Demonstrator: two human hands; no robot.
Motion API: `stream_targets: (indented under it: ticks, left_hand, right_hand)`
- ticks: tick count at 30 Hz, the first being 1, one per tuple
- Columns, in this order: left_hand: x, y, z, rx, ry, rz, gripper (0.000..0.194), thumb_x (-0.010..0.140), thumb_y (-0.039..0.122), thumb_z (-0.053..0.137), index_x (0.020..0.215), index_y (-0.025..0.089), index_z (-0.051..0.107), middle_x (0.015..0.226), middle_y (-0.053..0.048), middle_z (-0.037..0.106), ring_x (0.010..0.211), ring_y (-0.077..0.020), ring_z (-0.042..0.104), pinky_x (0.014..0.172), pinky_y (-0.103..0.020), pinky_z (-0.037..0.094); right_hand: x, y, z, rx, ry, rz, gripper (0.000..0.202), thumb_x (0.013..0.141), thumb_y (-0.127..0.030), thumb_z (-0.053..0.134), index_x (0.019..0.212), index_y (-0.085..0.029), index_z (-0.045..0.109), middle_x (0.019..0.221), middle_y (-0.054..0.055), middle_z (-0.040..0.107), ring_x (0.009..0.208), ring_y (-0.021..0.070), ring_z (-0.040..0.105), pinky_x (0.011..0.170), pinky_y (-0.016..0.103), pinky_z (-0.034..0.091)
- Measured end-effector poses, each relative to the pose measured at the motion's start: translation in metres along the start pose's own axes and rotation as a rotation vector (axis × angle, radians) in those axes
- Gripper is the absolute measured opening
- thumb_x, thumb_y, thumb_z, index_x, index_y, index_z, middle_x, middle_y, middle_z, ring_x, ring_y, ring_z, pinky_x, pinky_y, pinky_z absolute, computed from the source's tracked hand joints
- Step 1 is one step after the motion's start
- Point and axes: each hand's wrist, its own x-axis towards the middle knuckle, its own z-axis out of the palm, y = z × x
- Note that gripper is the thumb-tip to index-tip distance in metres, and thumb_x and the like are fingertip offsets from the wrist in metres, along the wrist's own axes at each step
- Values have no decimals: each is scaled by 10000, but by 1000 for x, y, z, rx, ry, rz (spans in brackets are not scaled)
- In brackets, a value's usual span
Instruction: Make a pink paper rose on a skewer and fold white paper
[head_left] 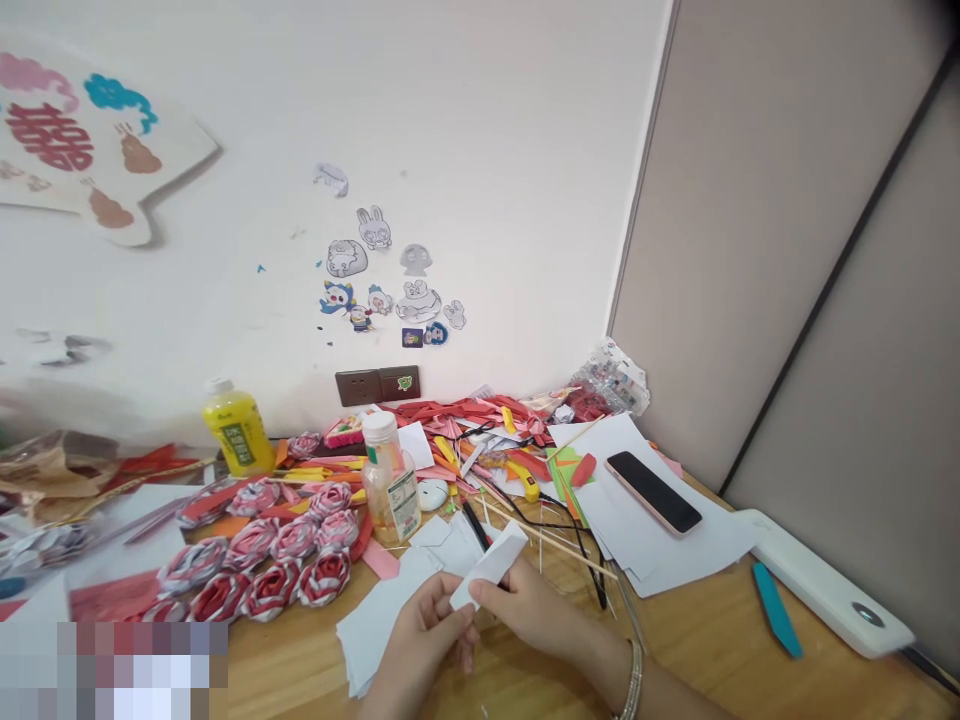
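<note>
A narrow piece of folded white paper (493,566) is pinched between my two hands above the wooden table. My left hand (429,622) grips its lower left end between thumb and fingers. From the right, my right hand (534,603) presses its thumb on the same paper, with a bracelet on that wrist. Behind the paper a black pen (474,524) sticks out; whether my right fingers touch it I cannot tell. Cut white paper sheets (390,605) lie on the table left of and behind my hands.
Rolled paper roses (251,590) sit at left, near a yellow drink bottle (238,428) and a clear bottle (391,485). Coloured strips, thin sticks and a yellow cutter (523,481) clutter the back. At right are a phone (653,492), a white lamp-like bar (821,580) and a teal piece (777,608).
</note>
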Motion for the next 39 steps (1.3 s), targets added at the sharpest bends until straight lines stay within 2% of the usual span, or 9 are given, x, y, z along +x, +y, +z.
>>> stream_targets:
  ticks: [4,6,8,12,17,24,30,35,39]
  left_hand:
    - [1,0,-2,18,-10,3,348,609,452,707,639,158,524,449,51,603,288,-52,476,348,-160,335]
    - [1,1,-2,34,-26,14,339,615,435,710,625,155,521,456,47,609,280,-48,472,343,-157,323]
    - [0,2,-3,34,-34,16,338,618,430,710,615,159,508,449,51,605,277,-48,467,341,-156,309]
    - [-1,4,-1,14,-11,-17,344,615,419,716,603,168,481,455,51,608,295,-48,467,361,-158,298]
    - [-4,7,1,-19,-1,-41,342,617,414,717,612,172,476,450,59,601,301,-47,461,367,-158,287]
    - [-2,6,-2,-4,-4,-31,338,625,422,706,634,178,472,470,62,601,319,-48,476,375,-158,307]
    - [3,-1,-9,163,-38,-55,405,582,537,668,622,199,449,444,59,585,301,-89,485,353,-195,341]
    - [-4,5,-4,259,-84,-55,391,665,532,603,572,164,510,482,16,621,368,-90,513,403,-191,348]
    - [-9,10,3,278,-138,-71,416,677,570,563,646,156,562,541,15,637,376,-84,517,394,-184,344]
  right_hand:
    - [3,9,-2,45,-19,15,88,759,-241,501,757,-162,539,679,-19,544,661,129,502,608,221,389]
    - [7,15,-9,35,-20,44,195,763,-315,513,646,-160,504,563,-40,469,554,107,447,527,208,352]
    - [11,19,-20,12,27,45,326,804,-399,471,583,-158,475,542,-37,450,537,100,428,524,210,334]
    - [18,18,-42,-21,49,15,433,804,-503,460,542,-159,456,519,-39,439,512,93,398,497,210,298]
    - [21,19,-50,-61,57,-17,468,783,-539,479,510,-162,429,474,-59,357,454,74,310,450,210,233]
    - [22,18,-54,-138,97,-71,463,833,-479,434,514,-148,498,481,-38,420,486,88,375,484,209,282]
    - [18,7,-63,-202,27,-89,297,795,-411,520,779,-144,650,694,5,595,626,124,502,570,217,372]
    - [15,5,-50,-201,-49,-60,222,739,-354,600,733,-139,657,674,6,597,625,127,514,564,215,382]
    - [12,9,-38,-261,-69,-60,149,710,-301,639,704,-153,654,676,-11,587,618,116,495,563,208,365]
